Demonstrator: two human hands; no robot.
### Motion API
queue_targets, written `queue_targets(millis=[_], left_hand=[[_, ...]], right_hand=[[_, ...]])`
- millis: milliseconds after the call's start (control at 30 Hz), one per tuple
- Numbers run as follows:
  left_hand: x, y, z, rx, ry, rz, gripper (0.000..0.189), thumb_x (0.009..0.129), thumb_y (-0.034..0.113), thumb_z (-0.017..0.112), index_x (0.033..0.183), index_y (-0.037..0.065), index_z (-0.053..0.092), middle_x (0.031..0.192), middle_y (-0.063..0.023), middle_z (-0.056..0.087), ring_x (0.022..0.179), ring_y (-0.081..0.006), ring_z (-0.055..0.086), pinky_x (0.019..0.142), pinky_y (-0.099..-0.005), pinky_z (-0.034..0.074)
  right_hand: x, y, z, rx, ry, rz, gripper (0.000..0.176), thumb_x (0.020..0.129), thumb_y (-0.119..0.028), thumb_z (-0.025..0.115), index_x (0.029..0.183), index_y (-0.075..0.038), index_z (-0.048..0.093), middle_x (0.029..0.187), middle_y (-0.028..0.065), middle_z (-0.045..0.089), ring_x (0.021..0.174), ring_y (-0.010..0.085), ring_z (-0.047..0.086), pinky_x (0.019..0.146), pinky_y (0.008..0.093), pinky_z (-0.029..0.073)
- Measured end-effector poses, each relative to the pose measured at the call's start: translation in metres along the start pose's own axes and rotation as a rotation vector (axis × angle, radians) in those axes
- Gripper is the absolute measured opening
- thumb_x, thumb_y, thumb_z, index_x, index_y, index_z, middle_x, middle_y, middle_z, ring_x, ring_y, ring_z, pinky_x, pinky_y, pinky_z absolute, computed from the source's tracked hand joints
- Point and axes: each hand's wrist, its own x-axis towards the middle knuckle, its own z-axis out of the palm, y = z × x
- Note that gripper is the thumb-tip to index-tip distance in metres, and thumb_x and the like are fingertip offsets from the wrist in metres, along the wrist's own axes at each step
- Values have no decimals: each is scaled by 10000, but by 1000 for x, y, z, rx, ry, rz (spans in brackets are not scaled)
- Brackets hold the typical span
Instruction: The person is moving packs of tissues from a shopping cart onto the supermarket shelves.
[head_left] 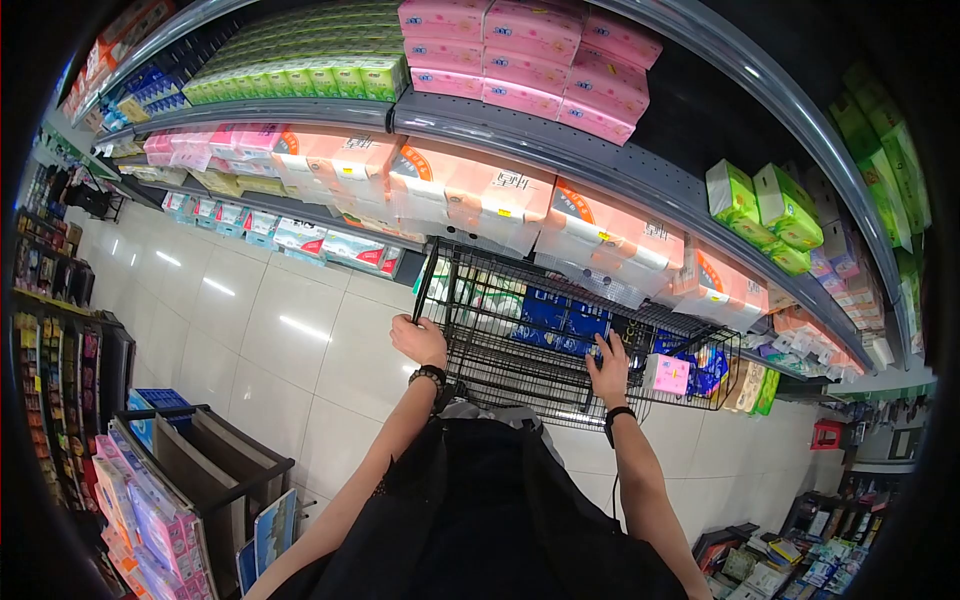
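Note:
A black wire shopping cart [520, 395] stands lengthwise in front of me, close along the shelf. My left hand [420, 342] is closed on the black handle bar [428, 285] at its left end. Over the near side of the cart lies my right hand [608, 372], fingers stretched forward and apart on the wires. To the right of that hand, a pink and white tissue pack [667, 375] sits at the cart's near side. Blue packs [565, 318] show through the wire mesh.
Beyond the cart runs a shelf with peach-coloured tissue packs [500, 190]. Pink packs [525, 60] and green packs [335, 80] fill the tier above. A rack [205, 460] with packs beside it stands at lower left on the tiled floor [290, 330]. A red stool [826, 435] is at right.

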Motion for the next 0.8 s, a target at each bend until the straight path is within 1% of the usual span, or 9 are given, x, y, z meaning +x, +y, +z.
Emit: queue_targets(millis=[200, 267, 600, 800], left_hand=[[0, -1, 2, 4, 12, 9, 204, 816, 41, 681, 977, 5, 562, 941, -174, 605, 945, -394, 572, 855, -514, 443], [0, -2, 2, -7, 13, 5, 217, 807, 37, 684, 981, 5, 558, 940, -175, 604, 948, -394, 571, 858, -516, 441], [-1, -3, 3, 4, 16, 13, 257, 794, 34, 690, 1007, 13, 547, 945, -181, 608, 961, -397, 571, 872, -517, 439], [0, 2, -2, -7, 6, -3, 274, 797, 87, 695, 1016, 2, 553, 963, -196, 610, 982, -411, 572, 890, -520, 442]], right_hand=[[0, 1, 2, -8, -8, 17, 571, 939, -275, 722, 1476, -151, 572, 1625, 188, 394, 1499, 380, 367, 1197, 519, 325], [1, 5, 6, 6, 1, 7, 574, 947, -295, 714, 1487, -176, 563, 1640, 144, 377, 1517, 347, 342, 1201, 566, 314], [0, 3, 4, 6, -4, 20, 572, 939, -296, 719, 1478, -173, 572, 1634, 150, 385, 1513, 350, 348, 1195, 567, 316], [0, 5, 7, 11, 10, 10, 564, 944, -310, 707, 1475, -177, 573, 1633, 148, 385, 1512, 355, 347, 1192, 584, 315]])
